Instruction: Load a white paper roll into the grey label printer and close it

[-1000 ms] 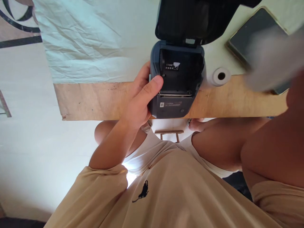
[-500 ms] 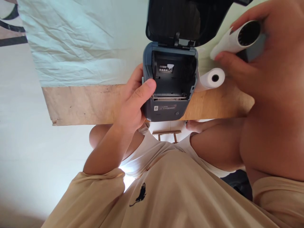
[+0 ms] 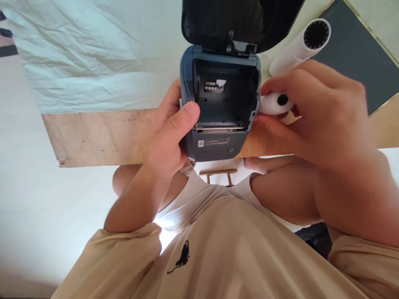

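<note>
My left hand (image 3: 170, 133) grips a dark blue label printer (image 3: 215, 145) by its left side, the thumb over the rim. The printer's black lid (image 3: 237, 23) stands raised, and its inner bay shows bare apart from a printed sticker. Just right of the printer is a small white paper roll (image 3: 272, 104) with a dark core hole. Thumb and fingers of my right hand (image 3: 321, 108) close around this small roll; part of it is hidden behind the printer. Behind that hand stands a bigger white roll (image 3: 291, 52) with a wide black core, out of its grip.
A pale green cloth (image 3: 93, 54) covers the far part of the wooden table (image 3: 99, 137). At the right lies a dark flat panel (image 3: 358, 58) with a light edge. My legs are under the table's near edge, and a wooden stool (image 3: 218, 172) shows below.
My right hand has let go of the bigger white roll, leaving it standing, and moved down and left onto the small roll. My left hand still holds the printer.
</note>
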{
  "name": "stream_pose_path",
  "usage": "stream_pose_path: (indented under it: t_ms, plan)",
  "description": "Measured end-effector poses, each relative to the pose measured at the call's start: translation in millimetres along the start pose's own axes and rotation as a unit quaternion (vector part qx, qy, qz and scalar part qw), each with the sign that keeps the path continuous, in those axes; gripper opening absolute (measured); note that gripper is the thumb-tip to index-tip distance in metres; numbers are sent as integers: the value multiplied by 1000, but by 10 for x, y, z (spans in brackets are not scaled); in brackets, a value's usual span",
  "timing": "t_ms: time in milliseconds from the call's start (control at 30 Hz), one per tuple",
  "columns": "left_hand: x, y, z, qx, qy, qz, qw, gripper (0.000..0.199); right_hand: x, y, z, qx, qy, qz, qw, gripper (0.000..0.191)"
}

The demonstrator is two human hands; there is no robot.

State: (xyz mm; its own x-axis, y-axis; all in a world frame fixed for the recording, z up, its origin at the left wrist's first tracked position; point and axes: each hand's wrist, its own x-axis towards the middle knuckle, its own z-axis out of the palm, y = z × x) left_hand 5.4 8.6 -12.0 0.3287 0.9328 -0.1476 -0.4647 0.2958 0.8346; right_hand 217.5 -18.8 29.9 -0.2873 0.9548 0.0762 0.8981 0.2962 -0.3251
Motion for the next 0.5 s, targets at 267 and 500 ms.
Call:
stream_pose_path:
  t_ms: [267, 500]
  plan:
    - [15, -43, 21, -2, 21, 6, 1000, 31, 24, -30, 40, 39, 7, 1, 999, 33]
    - [19, -30, -19, -22, -8, -22, 999, 40, 1, -43, 80, -23, -17, 52, 998, 39]
